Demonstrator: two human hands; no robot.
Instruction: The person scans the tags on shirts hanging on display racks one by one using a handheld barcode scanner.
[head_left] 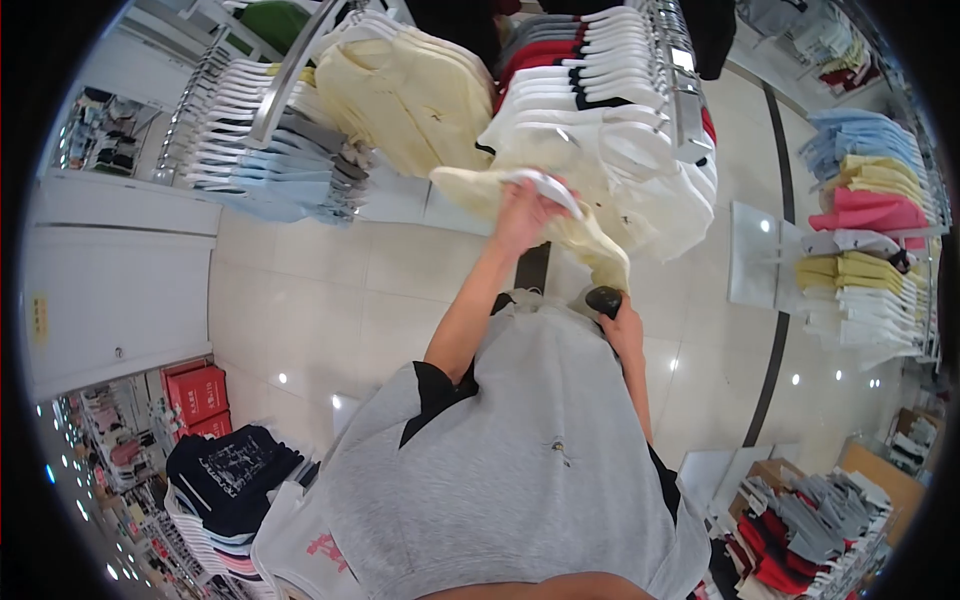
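My left hand [528,215] is closed around a white hanger [548,188], held up in front of the rack. A pale yellow garment [590,243] hangs from it, with one part reaching left past my fingers and another trailing down to the right. Lower and to the right, my right hand [623,326] grips a dark, glossy, rounded object [603,299] whose kind I cannot tell. Its upper end is right by the lower edge of the yellow garment. Behind the hanger, cream tops [655,195] hang on white hangers.
Ahead, a metal rack [684,90] carries cream, red and grey clothes beside yellow jackets [410,100]. Light blue garments [265,180] hang at left. Another rack holds blue, yellow and pink clothes [865,210] at right. Red boxes [197,393] and a navy top [235,475] are lower left.
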